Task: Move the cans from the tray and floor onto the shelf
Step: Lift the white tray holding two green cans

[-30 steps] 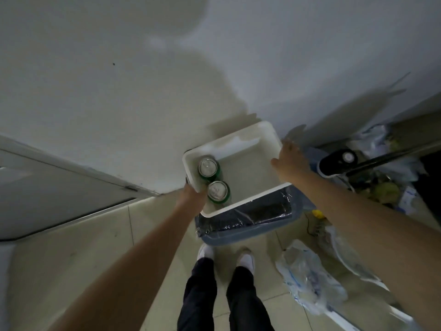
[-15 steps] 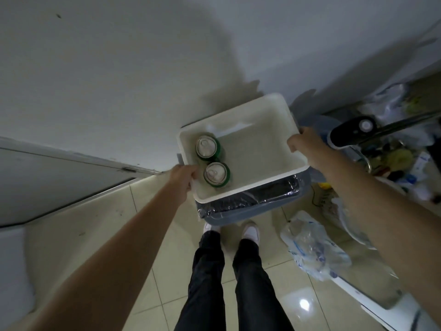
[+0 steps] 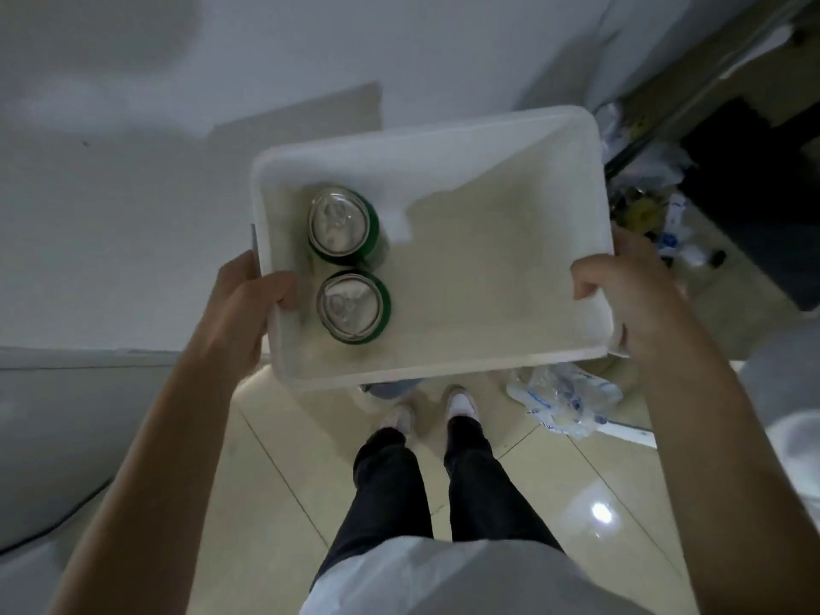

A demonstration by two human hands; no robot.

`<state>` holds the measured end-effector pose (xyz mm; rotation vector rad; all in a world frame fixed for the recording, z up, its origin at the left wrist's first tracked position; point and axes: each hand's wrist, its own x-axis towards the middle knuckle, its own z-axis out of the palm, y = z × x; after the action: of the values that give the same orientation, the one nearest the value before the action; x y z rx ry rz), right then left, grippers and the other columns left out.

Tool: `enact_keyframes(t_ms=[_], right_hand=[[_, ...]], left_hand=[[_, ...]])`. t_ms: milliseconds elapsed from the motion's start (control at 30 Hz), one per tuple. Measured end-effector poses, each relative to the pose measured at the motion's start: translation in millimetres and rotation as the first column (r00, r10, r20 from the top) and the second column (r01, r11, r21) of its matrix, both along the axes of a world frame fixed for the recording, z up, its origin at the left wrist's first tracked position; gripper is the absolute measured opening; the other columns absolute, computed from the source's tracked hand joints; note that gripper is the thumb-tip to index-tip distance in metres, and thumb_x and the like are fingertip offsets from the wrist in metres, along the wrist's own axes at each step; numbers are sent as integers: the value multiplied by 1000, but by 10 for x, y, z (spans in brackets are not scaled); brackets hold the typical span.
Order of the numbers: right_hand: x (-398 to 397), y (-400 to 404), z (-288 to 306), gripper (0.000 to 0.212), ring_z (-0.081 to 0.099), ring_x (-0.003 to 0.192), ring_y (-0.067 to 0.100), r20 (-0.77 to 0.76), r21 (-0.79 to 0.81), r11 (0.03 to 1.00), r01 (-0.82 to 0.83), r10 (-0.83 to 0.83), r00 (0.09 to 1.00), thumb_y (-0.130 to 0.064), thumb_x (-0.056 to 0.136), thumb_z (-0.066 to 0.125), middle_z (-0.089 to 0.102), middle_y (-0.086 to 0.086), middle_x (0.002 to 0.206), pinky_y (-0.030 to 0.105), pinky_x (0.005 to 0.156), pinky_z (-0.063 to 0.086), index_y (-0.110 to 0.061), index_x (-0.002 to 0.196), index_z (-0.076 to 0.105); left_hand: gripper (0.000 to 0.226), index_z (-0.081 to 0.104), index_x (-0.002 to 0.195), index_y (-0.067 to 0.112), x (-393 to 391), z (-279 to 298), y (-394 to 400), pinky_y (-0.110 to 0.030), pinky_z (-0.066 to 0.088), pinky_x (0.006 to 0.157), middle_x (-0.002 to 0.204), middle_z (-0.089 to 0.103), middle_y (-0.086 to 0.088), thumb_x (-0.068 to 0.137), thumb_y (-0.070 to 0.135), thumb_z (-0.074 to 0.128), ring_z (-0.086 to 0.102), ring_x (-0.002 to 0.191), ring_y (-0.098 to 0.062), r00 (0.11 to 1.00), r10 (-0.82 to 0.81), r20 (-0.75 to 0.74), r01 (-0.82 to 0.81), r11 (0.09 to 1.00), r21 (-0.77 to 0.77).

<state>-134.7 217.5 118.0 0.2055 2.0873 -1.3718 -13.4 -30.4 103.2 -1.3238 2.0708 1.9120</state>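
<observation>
Left hand [image 3: 242,310] and right hand [image 3: 630,299] clamped on opposite rims of white rectangular plastic tray [image 3: 443,361], held above floor; two upright green aluminium cans [image 3: 350,268] bunched left. Best kept level, carried slowly; shelf apparently out of view.

Pretty dim and murky overall, colours are looking washed out. A ceiling light is glaring off the glossy floor tiles [image 3: 600,512] below the right hand [image 3: 639,304]. A hard shadow is cutting across the tray [image 3: 443,139] between both grips. Wide-angle bending and soft blur are creeping in at the edges.
</observation>
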Motion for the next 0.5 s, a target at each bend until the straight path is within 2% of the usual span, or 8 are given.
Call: enact_keyframes(t_ms=[67, 133, 200, 267, 367, 433, 500], right_hand=[[288, 186, 190, 18, 51, 58, 14, -1, -8, 996, 94, -94, 996, 2, 55, 47, 48, 2, 61, 20, 51, 35, -12, 65, 51], [598, 344, 331, 16, 49, 58, 18, 18, -32, 983, 180, -180, 984, 0, 51, 46, 50, 3, 57, 23, 54, 36, -10, 63, 50], [941, 493, 435, 19, 55, 51, 14, 27, -47, 959, 281, -280, 960, -3, 44, 42, 54, -5, 43, 18, 47, 39, -7, 61, 50], [1282, 634, 506, 16, 54, 39, 2, 14, -68, 916, 395, -395, 918, -3, 44, 41, 53, -11, 34, 11, 37, 38, -9, 56, 50], [1827, 832, 609, 15, 50, 46, 13, -19, -92, 832, 547, -551, 834, -4, 42, 42, 52, -10, 35, 16, 45, 39, -11, 54, 50], [2211, 973, 670, 16, 46, 52, 20, -28, -101, 757, 646, -651, 758, -4, 41, 43, 51, -3, 42, 21, 52, 36, -7, 55, 50], [2632, 1130, 734, 22, 45, 54, 22, -28, -98, 682, 725, -730, 683, -4, 40, 44, 50, 2, 49, 24, 55, 36, 1, 60, 52]], left_hand=[[18, 46, 62, 5, 38, 158, -1, -29, 27, 57, 71, 42, -15, 45, 3, 43, 39, 67, -27, 990, -142, -6, 142, 990, -6], [27, 48, 67, 5, 57, 320, 28, -28, 28, 59, 78, 43, -17, 40, 8, 49, 40, 73, -27, 957, -291, -9, 290, 957, -18], [28, 50, 68, 6, 66, 482, 105, -27, 31, 59, 75, 47, -15, 40, 8, 50, 43, 71, -26, 910, -414, -15, 413, 910, -13], [22, 52, 67, 7, 92, 616, 199, -22, 36, 54, 63, 54, -9, 47, 5, 44, 49, 60, -22, 864, -501, -45, 502, 865, 9], [20, 55, 63, 11, 149, 824, 419, -18, 37, 48, 46, 56, 6, 49, 4, 43, 51, 42, -10, 769, -635, -74, 637, 771, 8], [18, 55, 59, 13, 197, 937, 636, -21, 35, 53, 52, 54, -2, 49, 4, 43, 50, 47, -17, 696, -715, -70, 716, 698, -9], [20, 54, 66, 10, 281, 1032, 918, -26, 34, 60, 63, 49, -10, 49, 6, 43, 45, 56, -25, 606, -794, -49, 794, 608, -21]])
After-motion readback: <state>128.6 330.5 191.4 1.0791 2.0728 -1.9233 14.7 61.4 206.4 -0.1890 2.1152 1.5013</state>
